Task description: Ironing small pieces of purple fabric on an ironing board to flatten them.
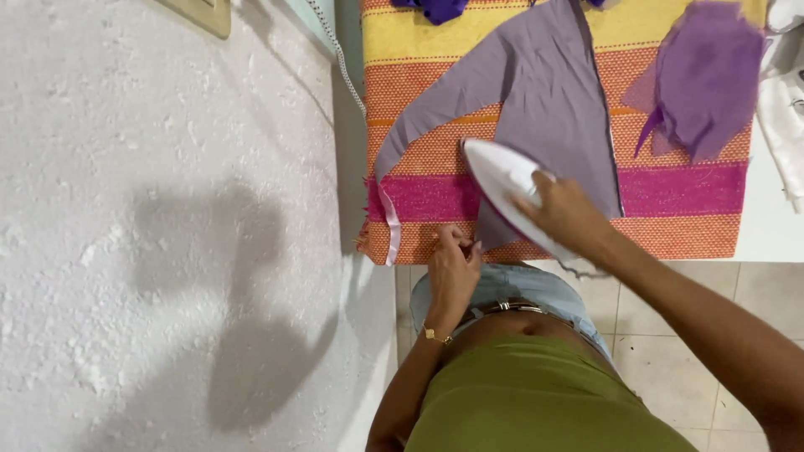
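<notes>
**Pressing the grey fabric piece at the near edge of the board**

Closest to me, my left hand (453,266) sits at the near edge of the striped cover (419,151); its fingers are drawn together and seem to pinch the lower hem of the grey fabric piece (548,100), holding it taut against the edge; a thin gold bracelet (435,336) shows at the wrist, and the forearm rises straight up from my waist.

Just beyond it, my right hand (563,209) is wrapped over the handle of the white iron (502,186); fingers curled and closed around it; the wrist is bent a little and the forearm runs in from the lower right; the iron's nose points toward the far left, its sole lying on the lower part of the grey piece.

I judge the step in hand to be pressing the lower edge flat; the next move calls for a slow glide along the hem while the left fingers stay clear of the hot sole.

Further out, the grey piece spreads across the cover, one arm curving down to the left corner where a white strip (390,228) hangs; a crumpled purple cloth (703,79) lies at the far right, apart from the iron.
</notes>
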